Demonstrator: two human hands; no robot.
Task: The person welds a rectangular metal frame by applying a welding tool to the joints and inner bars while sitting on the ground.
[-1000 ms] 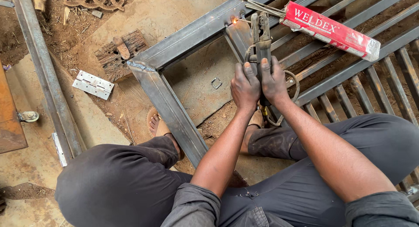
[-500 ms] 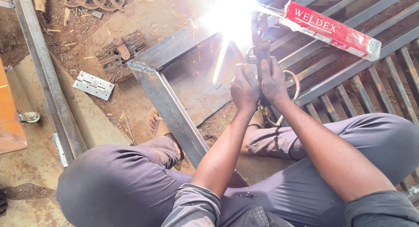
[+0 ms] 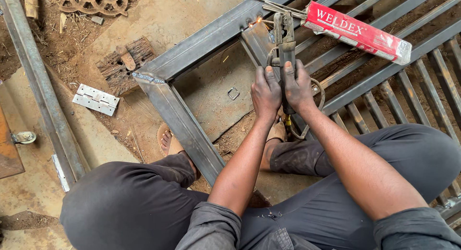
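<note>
Both my hands grip one welding electrode holder (image 3: 285,38) over a steel gate frame (image 3: 192,50). My left hand (image 3: 265,92) wraps the handle from the left, and my right hand (image 3: 297,89) wraps it from the right. The holder's tip points at a small orange glow (image 3: 258,21) on the frame's top bar, beside a flat steel plate (image 3: 259,41). A cable (image 3: 314,106) loops below my right hand. I squat with my knees to either side of the frame.
A red box of welding rods (image 3: 357,31) lies on the gate bars (image 3: 384,96) at upper right, loose rods beside it. A metal hinge (image 3: 96,99), a wire brush (image 3: 126,62), a long steel tube (image 3: 43,91) and a small square ring (image 3: 233,93) lie on the dirt floor.
The bright welding arc seen half a second ago has gone out, leaving only a small glow and a few sparks. My hands stay on the holder in the same place.
</note>
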